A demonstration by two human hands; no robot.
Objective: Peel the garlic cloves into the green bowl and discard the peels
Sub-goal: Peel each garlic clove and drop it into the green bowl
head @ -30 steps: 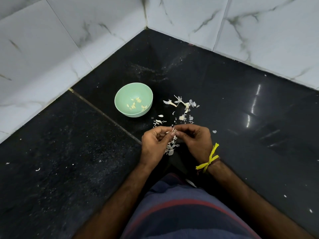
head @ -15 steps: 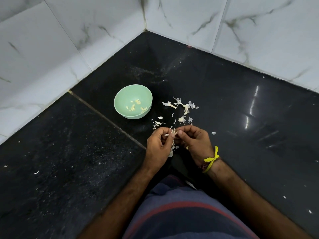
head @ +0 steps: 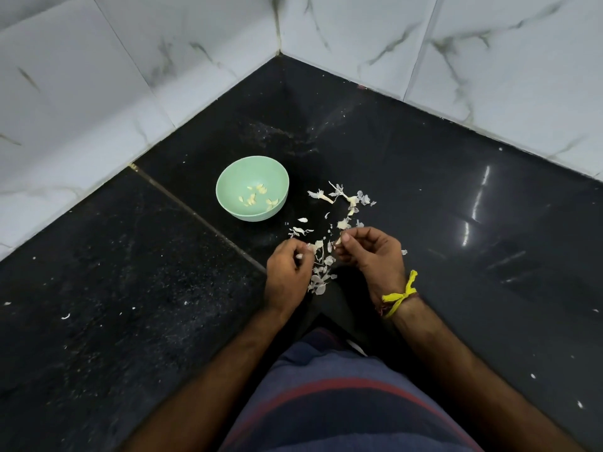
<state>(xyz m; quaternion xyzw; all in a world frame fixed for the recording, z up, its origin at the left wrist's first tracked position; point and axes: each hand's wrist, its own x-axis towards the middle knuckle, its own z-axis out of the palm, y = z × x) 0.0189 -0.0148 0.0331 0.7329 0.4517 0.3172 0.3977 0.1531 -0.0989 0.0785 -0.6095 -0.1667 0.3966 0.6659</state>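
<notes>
since a moment ago our hands have drawn apart: left hand [head: 287, 275] curls around a scrap of peel [head: 317, 246], right hand [head: 370, 252] pinches a garlic clove [head: 339, 240] above the scattered peels [head: 321, 275]. green bowl [head: 228, 177] sits just beyond, holding peeled cloves [head: 256, 197].

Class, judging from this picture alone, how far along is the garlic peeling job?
Done: several peeled cloves lie in the bowl. In hand: the right hand pinches a small pale piece, the left hand a bit of skin. Left: the peels scattered on the counter are not yet discarded.
</notes>
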